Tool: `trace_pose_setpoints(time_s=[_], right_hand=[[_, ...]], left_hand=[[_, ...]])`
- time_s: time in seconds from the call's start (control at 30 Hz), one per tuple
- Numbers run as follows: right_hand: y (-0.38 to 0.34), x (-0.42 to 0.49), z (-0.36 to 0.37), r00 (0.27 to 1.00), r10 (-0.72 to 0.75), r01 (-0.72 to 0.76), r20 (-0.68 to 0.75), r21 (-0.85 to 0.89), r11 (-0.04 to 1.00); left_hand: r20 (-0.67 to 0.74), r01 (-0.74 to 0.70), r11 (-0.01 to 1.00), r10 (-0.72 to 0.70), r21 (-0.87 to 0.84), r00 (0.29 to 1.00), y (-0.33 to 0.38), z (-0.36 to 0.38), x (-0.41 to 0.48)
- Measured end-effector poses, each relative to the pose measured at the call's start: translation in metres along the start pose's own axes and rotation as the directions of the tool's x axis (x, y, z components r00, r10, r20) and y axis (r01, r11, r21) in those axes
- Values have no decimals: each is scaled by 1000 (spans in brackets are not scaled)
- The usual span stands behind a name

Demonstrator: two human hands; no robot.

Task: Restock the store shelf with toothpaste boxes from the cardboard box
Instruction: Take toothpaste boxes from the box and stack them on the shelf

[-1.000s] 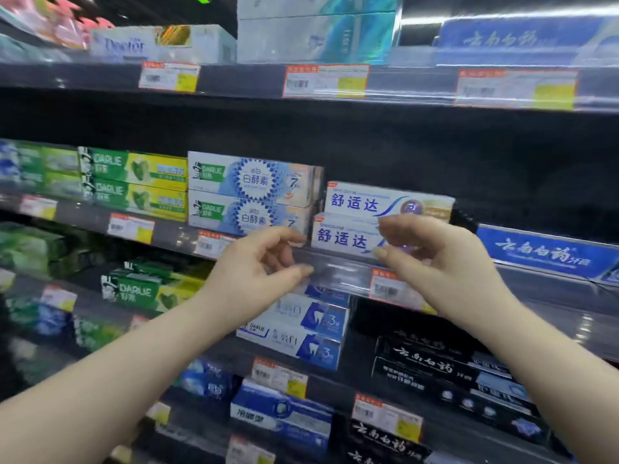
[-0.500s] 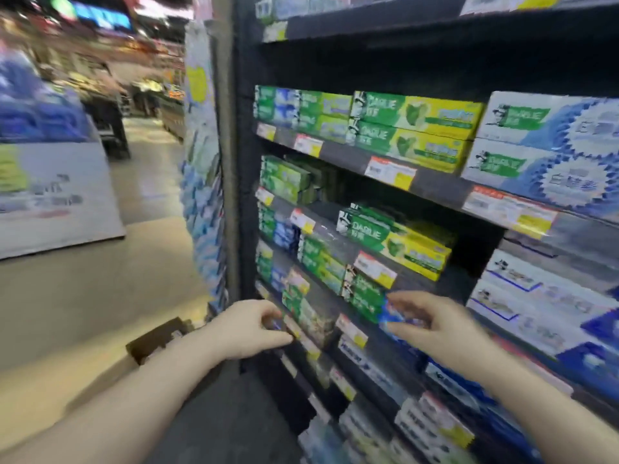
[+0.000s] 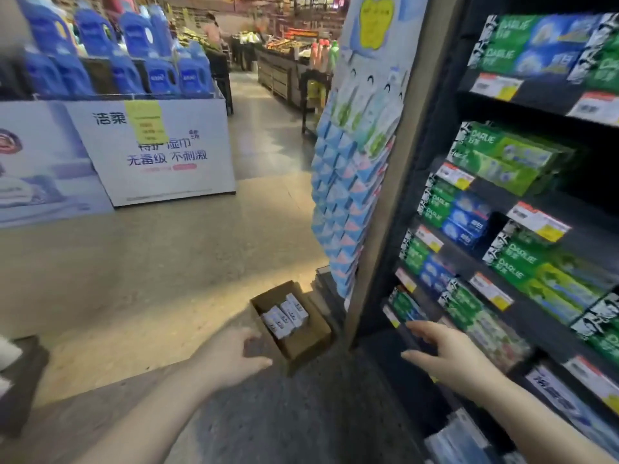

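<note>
Gaping brown cardboard box (image 3: pixel 303 343), white toothpaste boxes (image 3: pixel 284 318)

The cardboard box (image 3: pixel 303 343) is brown, its toothpaste boxes (image 3: pixel 284 317) white with blue. The shelf (image 3: pixel 536 316) is black, with green boxes (image 3: pixel 502 155).

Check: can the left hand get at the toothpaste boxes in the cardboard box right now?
Probably yes. The left hand is empty and hovers near the cardboard box, which is open-topped, with the toothpaste boxes lying exposed and nothing between.
</note>
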State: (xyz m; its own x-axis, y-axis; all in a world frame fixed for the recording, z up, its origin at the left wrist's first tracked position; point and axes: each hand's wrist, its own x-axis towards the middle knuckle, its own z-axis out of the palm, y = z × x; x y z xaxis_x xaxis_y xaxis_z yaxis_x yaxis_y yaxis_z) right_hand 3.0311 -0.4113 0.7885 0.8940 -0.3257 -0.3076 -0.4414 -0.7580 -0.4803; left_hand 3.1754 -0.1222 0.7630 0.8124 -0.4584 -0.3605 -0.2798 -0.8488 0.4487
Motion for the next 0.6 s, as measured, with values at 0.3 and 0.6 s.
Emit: trace_pose_setpoints(time_s=[0.3, 0.6], right_hand=[[-11, 116, 54, 953, 171, -193, 248, 68, 979], [-46, 319, 88, 943, 215, -264, 253, 177, 948]], left_hand=[[133, 115, 993, -116, 19, 984, -88, -8, 71], [235, 181, 973, -211, 142, 949, -136, -64, 259]])
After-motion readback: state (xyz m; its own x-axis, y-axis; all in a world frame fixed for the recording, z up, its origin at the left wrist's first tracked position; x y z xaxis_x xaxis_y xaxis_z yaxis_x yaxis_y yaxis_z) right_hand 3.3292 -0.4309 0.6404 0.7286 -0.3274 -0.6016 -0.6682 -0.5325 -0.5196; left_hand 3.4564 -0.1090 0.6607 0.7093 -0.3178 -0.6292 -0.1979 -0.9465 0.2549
